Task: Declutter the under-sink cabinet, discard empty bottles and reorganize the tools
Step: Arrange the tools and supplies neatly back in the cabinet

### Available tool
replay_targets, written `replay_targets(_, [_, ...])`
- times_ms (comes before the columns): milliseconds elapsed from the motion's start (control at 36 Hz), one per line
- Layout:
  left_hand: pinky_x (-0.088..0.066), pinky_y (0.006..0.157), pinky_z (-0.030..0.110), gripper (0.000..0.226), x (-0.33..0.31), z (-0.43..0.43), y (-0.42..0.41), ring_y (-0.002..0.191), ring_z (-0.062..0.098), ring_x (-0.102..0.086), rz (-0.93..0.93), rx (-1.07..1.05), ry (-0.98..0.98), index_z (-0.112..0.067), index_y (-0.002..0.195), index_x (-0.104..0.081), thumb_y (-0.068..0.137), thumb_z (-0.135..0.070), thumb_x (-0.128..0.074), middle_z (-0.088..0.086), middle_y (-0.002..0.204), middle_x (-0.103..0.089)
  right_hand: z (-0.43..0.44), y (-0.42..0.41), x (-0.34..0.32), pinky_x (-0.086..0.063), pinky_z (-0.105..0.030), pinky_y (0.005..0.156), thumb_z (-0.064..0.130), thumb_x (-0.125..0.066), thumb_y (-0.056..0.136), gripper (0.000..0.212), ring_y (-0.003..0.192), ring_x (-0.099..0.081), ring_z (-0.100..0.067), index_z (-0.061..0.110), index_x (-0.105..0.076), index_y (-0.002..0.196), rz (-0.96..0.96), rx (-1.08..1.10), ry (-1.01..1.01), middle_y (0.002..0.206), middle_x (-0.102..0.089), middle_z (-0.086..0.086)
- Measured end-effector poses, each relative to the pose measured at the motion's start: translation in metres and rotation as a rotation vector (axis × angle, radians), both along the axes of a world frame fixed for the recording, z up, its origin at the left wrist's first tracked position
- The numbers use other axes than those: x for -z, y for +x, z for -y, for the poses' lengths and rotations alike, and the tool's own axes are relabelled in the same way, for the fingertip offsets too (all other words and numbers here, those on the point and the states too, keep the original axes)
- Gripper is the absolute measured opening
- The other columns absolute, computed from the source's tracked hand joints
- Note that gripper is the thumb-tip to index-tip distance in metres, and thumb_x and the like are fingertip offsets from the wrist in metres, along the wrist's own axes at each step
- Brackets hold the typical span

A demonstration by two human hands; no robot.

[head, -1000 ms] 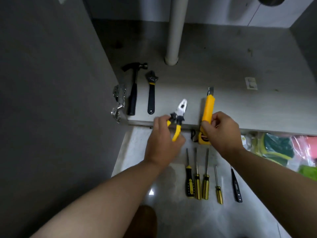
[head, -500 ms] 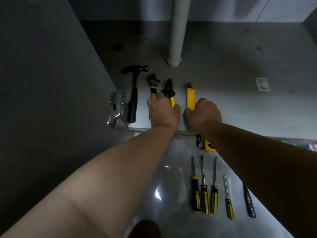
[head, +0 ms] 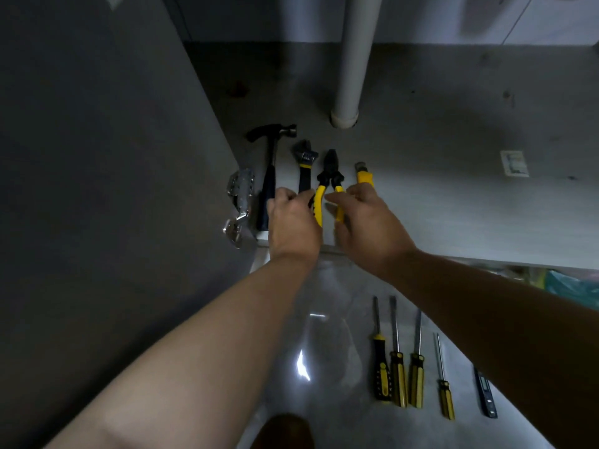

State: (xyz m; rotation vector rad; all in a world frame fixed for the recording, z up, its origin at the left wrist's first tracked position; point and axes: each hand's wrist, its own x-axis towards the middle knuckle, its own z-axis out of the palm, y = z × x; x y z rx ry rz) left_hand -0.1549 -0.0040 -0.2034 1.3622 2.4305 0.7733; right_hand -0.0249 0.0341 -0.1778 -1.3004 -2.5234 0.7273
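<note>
On the cabinet floor (head: 421,202) tools lie side by side: a black hammer (head: 272,150), an adjustable wrench (head: 304,160), yellow-handled pliers (head: 330,176) and a yellow utility knife (head: 364,176). My left hand (head: 293,222) pinches the pliers' left handle with its fingertips. My right hand (head: 366,225) hovers beside the right handle, fingers loosely curled and holding nothing; it covers the rear of the knife. Both hands hide the near ends of the wrench and pliers.
A white drain pipe (head: 350,59) stands behind the tools. A metal hinge (head: 240,202) sticks out at the cabinet's left wall. Several screwdrivers (head: 398,367) and a dark tester pen (head: 484,396) lie on the floor tiles in front. Coloured bags (head: 570,283) sit at the right.
The pliers and the knife went from being held in the air to lying in the cabinet beside the wrench. My right hand has let go of the knife and shifted towards the pliers.
</note>
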Motion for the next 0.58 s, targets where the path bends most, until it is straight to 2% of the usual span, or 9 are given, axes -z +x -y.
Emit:
replay_targets(83, [-0.044, 0.081, 0.032, 0.045, -0.005, -0.002, -0.004, 0.109, 0.033, -0.048, -0.049, 0.031, -0.067, -0.023, 0.126, -0.069, 0.094, 0.0, -0.049, 0.013, 0.116, -0.05, -0.001, -0.006, 0.003, -0.052, -0.042, 0.095, 0.008, -0.057, 0.093, 0.045, 0.119, -0.053, -0.033, 0.019, -0.054, 0.137, 0.112, -0.017, -0.041, 0.141, -0.041, -0.014])
replay_targets(167, [-0.048, 0.079, 0.036, 0.041, -0.01, -0.006, -0.006, 0.111, 0.034, -0.05, -0.105, 0.034, -0.132, -0.018, 0.126, -0.069, 0.093, 0.0, -0.05, 0.015, 0.121, -0.05, -0.002, -0.008, 0.006, -0.052, -0.043, 0.093, 0.004, -0.055, 0.093, 0.035, 0.113, -0.057, -0.033, 0.011, -0.063, 0.126, 0.149, 0.019, -0.013, 0.134, -0.049, -0.014])
replay_targets(278, [-0.048, 0.082, 0.034, 0.035, -0.012, -0.006, -0.007, 0.117, 0.031, -0.048, -0.131, 0.004, -0.166, -0.016, 0.127, -0.068, 0.096, -0.006, -0.055, 0.014, 0.128, -0.049, 0.001, -0.009, 0.011, -0.05, -0.042, 0.098, 0.0, -0.053, 0.094, 0.036, 0.118, -0.056, -0.031, 0.008, -0.063, 0.127, 0.133, 0.046, 0.014, 0.137, -0.051, -0.014])
replay_targets(389, [-0.046, 0.081, 0.031, 0.03, -0.009, -0.003, -0.01, 0.12, 0.03, -0.046, -0.165, -0.016, -0.157, -0.016, 0.125, -0.067, 0.097, -0.01, -0.057, 0.013, 0.13, -0.05, 0.002, -0.009, 0.014, -0.05, -0.042, 0.096, 0.002, -0.053, 0.095, 0.029, 0.116, -0.055, -0.031, 0.005, -0.064, 0.121, 0.111, 0.039, 0.041, 0.133, -0.052, -0.015])
replay_targets(500, [-0.05, 0.079, 0.034, 0.028, -0.006, 0.0, -0.013, 0.114, 0.029, -0.047, -0.199, -0.015, -0.136, -0.015, 0.119, -0.067, 0.096, -0.007, -0.054, 0.011, 0.123, -0.053, 0.002, -0.012, 0.016, -0.05, -0.043, 0.093, 0.001, -0.053, 0.094, 0.028, 0.114, -0.055, -0.032, 0.005, -0.064, 0.12, 0.098, 0.042, 0.055, 0.128, -0.053, -0.016])
replay_targets(583, [-0.05, 0.081, 0.034, 0.023, -0.004, 0.001, -0.016, 0.112, 0.028, -0.047, -0.211, -0.028, -0.13, -0.013, 0.111, -0.067, 0.094, -0.004, -0.055, 0.011, 0.122, -0.052, 0.002, -0.017, 0.016, -0.049, -0.039, 0.095, 0.001, -0.055, 0.093, 0.03, 0.115, -0.055, -0.03, 0.006, -0.064, 0.121, 0.086, 0.048, 0.059, 0.129, -0.054, -0.015])
